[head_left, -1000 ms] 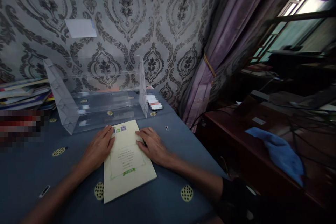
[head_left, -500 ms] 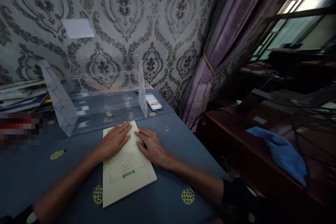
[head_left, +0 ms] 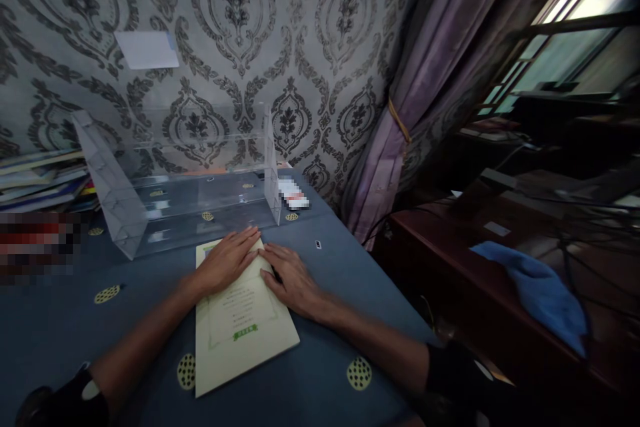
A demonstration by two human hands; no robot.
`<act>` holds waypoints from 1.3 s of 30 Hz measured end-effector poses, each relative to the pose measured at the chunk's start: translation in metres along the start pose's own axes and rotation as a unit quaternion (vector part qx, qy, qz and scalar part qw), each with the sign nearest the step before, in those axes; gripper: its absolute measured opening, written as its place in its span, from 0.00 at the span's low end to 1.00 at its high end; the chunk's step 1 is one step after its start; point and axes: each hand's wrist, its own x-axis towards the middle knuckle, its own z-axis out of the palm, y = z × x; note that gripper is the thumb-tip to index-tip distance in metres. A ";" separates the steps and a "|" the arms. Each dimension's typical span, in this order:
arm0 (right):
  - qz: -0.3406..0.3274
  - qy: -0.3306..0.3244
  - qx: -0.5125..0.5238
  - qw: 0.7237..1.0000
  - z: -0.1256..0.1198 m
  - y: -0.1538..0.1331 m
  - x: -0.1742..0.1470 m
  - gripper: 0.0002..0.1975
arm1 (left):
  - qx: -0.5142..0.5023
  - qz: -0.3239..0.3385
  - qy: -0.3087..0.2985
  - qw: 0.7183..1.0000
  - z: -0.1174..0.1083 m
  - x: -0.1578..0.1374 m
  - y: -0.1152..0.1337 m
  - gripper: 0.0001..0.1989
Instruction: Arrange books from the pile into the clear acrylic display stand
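A thin pale-yellow book (head_left: 245,353) with green print lies flat on the blue patterned tablecloth, its printed side up. My left hand (head_left: 227,261) rests palm down across its far part, fingers stretched toward the far right corner. At the book's right edge lies my right hand (head_left: 293,280), also palm down, fingers extended and partly on the page. The fingertips of both hands come close together near that corner. Beyond the book stands a clear plastic tiered rack (head_left: 200,197) with nothing on its shelves.
Stacked books (head_left: 43,180) lie at the left, by a blurred red item (head_left: 35,243). A pixelated white item (head_left: 293,193) sits right of the rack. A purple curtain (head_left: 380,167) hangs at the right, near a dark red cabinet (head_left: 430,247) with a blue cloth (head_left: 535,293) and cables.
My left hand has slid right across the book, toward my right hand. The right hand and the book have stayed nearly in place.
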 end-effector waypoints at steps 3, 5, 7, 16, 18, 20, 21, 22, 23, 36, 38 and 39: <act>0.001 0.003 0.001 1.000 0.000 0.000 0.000 0.23 | 0.000 0.003 0.005 1.000 0.000 0.000 0.001 0.27; 0.005 0.001 0.002 1.000 0.000 -0.001 -0.001 0.23 | -0.003 0.003 0.006 1.000 0.000 0.000 0.002 0.27; 0.003 0.000 0.004 1.000 -0.001 -0.001 -0.001 0.23 | -0.006 0.005 0.010 1.000 0.001 -0.001 0.003 0.27; -0.003 0.010 0.012 1.000 0.003 0.002 -0.004 0.24 | -0.003 0.017 0.004 1.000 0.002 -0.007 0.012 0.27; -0.002 0.009 0.013 1.000 0.002 0.001 -0.005 0.25 | -0.006 0.023 0.003 1.000 0.001 -0.009 0.015 0.27; -0.006 0.009 0.015 1.000 0.000 -0.001 -0.005 0.24 | -0.010 0.028 0.006 1.000 0.001 -0.010 0.018 0.26; -0.009 0.011 0.017 1.000 -0.001 -0.002 -0.006 0.24 | -0.012 0.031 0.007 0.999 0.001 -0.011 0.019 0.26; -0.012 0.012 0.018 1.000 -0.002 -0.002 -0.006 0.24 | -0.013 0.033 0.007 0.999 0.001 -0.012 0.020 0.26; -0.014 0.013 0.019 1.000 -0.002 -0.003 -0.007 0.24 | -0.014 0.034 0.006 0.999 0.001 -0.013 0.020 0.26; -0.028 0.025 0.042 0.998 -0.003 -0.006 -0.028 0.25 | -0.010 0.042 -0.002 0.999 0.001 -0.025 0.036 0.27; -0.027 0.020 0.045 0.998 -0.004 -0.007 -0.032 0.25 | -0.013 0.050 -0.002 0.999 0.001 -0.028 0.039 0.27; -0.027 0.017 0.046 0.998 -0.004 -0.008 -0.034 0.25 | -0.015 0.053 0.000 0.998 0.001 -0.030 0.040 0.26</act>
